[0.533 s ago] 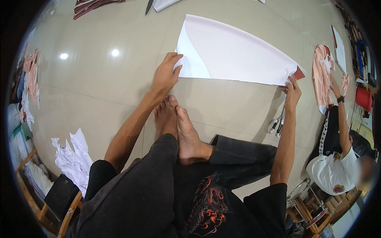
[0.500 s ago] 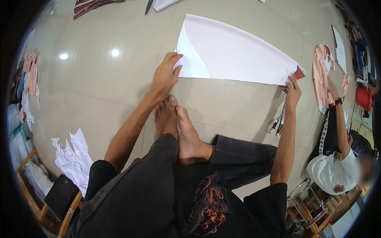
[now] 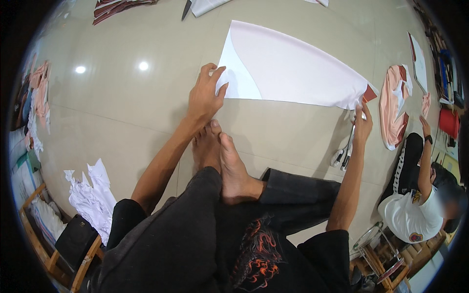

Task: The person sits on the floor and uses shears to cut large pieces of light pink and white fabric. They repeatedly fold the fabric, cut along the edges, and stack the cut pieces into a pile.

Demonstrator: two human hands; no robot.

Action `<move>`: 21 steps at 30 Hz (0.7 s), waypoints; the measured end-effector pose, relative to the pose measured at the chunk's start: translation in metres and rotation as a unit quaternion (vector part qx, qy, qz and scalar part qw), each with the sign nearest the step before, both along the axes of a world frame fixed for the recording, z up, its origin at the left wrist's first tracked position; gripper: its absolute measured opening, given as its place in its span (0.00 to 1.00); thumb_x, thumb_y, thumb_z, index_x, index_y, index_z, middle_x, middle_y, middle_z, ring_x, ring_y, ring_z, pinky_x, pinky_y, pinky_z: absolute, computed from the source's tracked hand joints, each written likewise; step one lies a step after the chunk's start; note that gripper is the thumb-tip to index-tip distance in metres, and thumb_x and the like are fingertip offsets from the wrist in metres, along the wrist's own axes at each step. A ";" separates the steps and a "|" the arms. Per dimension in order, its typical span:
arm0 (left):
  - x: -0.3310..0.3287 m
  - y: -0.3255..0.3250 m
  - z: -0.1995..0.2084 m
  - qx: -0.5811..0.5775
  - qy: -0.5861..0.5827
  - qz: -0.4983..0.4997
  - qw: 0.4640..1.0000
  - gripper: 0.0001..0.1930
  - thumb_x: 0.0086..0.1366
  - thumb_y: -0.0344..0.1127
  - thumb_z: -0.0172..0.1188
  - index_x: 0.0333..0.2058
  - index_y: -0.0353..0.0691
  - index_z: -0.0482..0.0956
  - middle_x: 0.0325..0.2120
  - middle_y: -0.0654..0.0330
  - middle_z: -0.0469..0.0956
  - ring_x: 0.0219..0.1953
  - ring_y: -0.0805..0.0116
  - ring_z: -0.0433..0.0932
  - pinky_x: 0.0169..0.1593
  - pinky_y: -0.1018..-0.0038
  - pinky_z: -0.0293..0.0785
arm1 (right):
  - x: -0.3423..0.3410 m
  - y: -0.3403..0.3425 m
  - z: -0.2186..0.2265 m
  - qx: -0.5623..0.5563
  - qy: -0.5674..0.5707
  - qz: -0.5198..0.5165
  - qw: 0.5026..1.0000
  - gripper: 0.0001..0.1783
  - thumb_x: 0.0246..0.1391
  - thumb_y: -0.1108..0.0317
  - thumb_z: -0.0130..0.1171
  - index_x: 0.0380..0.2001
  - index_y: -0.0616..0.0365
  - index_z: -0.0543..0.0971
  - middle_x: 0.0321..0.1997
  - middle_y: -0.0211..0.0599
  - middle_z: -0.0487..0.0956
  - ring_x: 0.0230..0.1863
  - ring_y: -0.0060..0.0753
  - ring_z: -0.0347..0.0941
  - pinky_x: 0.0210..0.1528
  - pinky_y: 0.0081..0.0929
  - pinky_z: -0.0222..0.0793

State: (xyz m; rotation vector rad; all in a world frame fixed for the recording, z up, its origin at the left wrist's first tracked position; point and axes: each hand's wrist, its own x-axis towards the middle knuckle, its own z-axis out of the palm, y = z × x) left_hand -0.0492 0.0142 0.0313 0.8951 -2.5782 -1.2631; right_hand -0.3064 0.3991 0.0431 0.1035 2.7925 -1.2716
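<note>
A folded piece of pale pinkish-white fabric [image 3: 298, 66] lies on the floor in front of my feet. A lighter, bluish-white panel [image 3: 238, 73] shows at its left end, and a small dark red patch [image 3: 370, 94] at its right corner. My left hand [image 3: 206, 95] rests at the fabric's left edge, fingers and thumb spread apart. At the right end, my right hand [image 3: 362, 126] pinches the fabric's lower corner, which is wrinkled there. Scissors with white and black handles [image 3: 337, 157] lie beside my right wrist, partly hidden by it.
Dark red and white cloth pieces [image 3: 119, 9] lie at the far left. Peach fabric [image 3: 392, 110] is on the right, near a seated co-worker [image 3: 410, 210]. Crumpled white scraps [image 3: 93, 198] and a wooden chair [image 3: 88, 263] stand lower left; a metal-framed stool [image 3: 378, 251] lower right.
My left hand's fingers have spread from the fabric edge. My right hand has shifted slightly down and right, and the fabric's right end has wrinkled. The co-worker's hand has left the peach cloth.
</note>
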 end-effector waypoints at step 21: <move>-0.007 0.002 -0.064 -0.340 0.009 -0.095 0.936 0.46 0.70 0.67 0.50 0.74 0.40 0.52 0.77 0.58 0.48 0.79 0.53 0.39 0.74 0.36 0.35 | 0.160 0.072 -0.003 0.349 -0.003 -0.011 0.937 0.35 0.60 0.76 0.61 0.68 0.65 0.60 0.60 0.58 0.71 0.53 0.57 0.76 0.56 0.43 0.73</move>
